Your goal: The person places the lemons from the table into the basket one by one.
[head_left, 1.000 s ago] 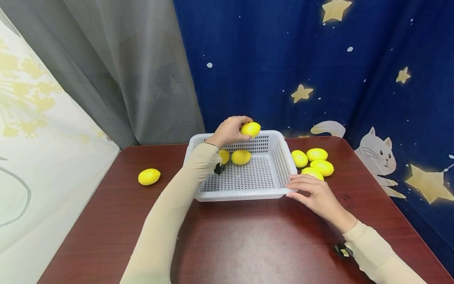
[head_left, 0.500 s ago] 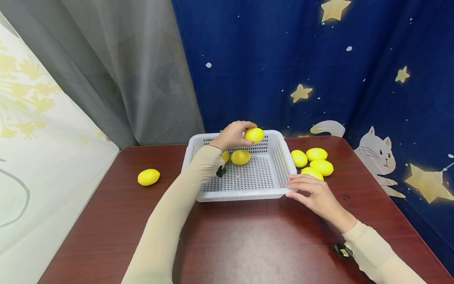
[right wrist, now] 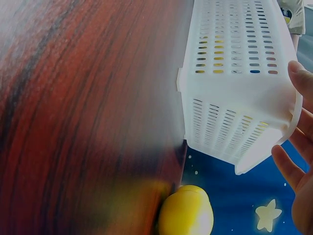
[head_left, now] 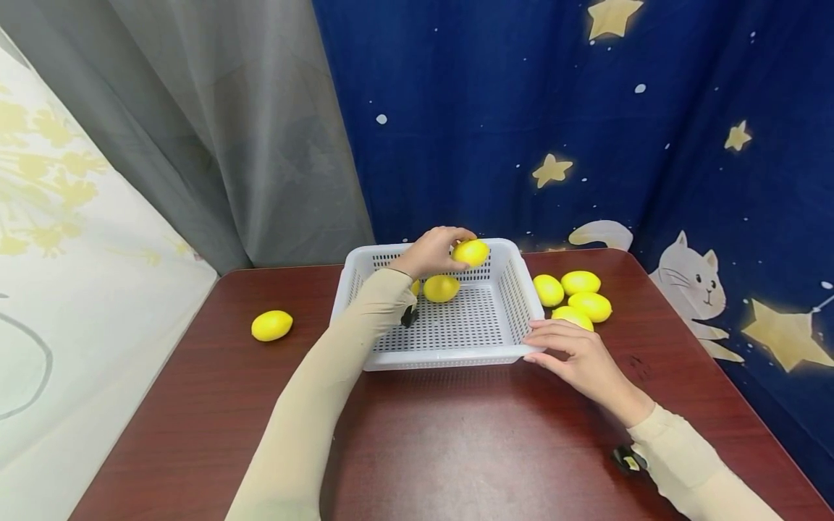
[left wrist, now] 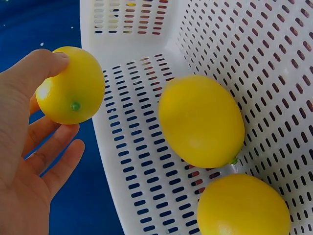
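Observation:
My left hand [head_left: 430, 252] pinches a yellow lemon [head_left: 470, 252] over the back part of a white perforated plastic basket [head_left: 449, 357]. In the left wrist view the thumb lies on top of this lemon [left wrist: 73, 90], with fingertips below it. Inside the basket lies another lemon [head_left: 441, 289]; a second one [left wrist: 243, 208] beside it is mostly covered by the left wrist in the head view. My right hand [head_left: 582, 362] holds the basket's front right corner, thumb and fingers at the rim, as the right wrist view [right wrist: 305, 132] also shows.
Several loose lemons [head_left: 589, 307] sit close together on the dark red table [head_left: 449, 449], just right of the basket. A single lemon [head_left: 271, 325] lies apart on the left. A blue star-patterned curtain [head_left: 456, 130] and a grey curtain [head_left: 287, 145] hang behind the table.
My left hand has moved a little right and down with its lemon, toward the inside of the basket. The right hand stays at the corner.

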`<state>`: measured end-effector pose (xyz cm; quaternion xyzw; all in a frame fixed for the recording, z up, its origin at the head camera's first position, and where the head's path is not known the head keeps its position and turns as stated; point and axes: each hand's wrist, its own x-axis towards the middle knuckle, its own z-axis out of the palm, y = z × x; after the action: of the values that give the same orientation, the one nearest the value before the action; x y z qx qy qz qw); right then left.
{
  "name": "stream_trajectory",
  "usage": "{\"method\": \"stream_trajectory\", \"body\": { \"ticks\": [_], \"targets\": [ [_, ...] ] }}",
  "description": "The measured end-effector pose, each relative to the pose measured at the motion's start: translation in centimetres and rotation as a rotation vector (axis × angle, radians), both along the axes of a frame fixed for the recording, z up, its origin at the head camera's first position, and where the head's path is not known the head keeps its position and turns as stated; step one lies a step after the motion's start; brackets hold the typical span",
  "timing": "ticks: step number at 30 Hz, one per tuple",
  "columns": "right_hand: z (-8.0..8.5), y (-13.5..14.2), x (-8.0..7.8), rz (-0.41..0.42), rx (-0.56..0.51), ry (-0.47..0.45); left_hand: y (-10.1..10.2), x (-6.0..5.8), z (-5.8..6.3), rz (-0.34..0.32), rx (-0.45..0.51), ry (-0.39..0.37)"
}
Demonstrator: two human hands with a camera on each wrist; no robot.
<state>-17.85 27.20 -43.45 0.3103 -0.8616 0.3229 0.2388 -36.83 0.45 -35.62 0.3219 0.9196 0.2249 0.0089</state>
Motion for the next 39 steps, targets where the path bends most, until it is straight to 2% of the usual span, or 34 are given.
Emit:
{"method": "stream_trajectory", "body": {
  "ticks": [10,25,39],
  "targets": [
    [0.1,0.0,0.0,0.006,-0.005,-0.011,0.5,-0.4,-0.6,-0.034,-0.026,-0.019],
    [0.1,0.0,0.0,0.005,-0.003,-0.007,0.9,-0.6,-1.4,-0.046,-0.052,-0.012],
    [0.2,0.1,0.0,0.002,-0.002,-0.019,1.5,-1.2,-3.1,-0.058,-0.078,-0.031]
  ]
}}
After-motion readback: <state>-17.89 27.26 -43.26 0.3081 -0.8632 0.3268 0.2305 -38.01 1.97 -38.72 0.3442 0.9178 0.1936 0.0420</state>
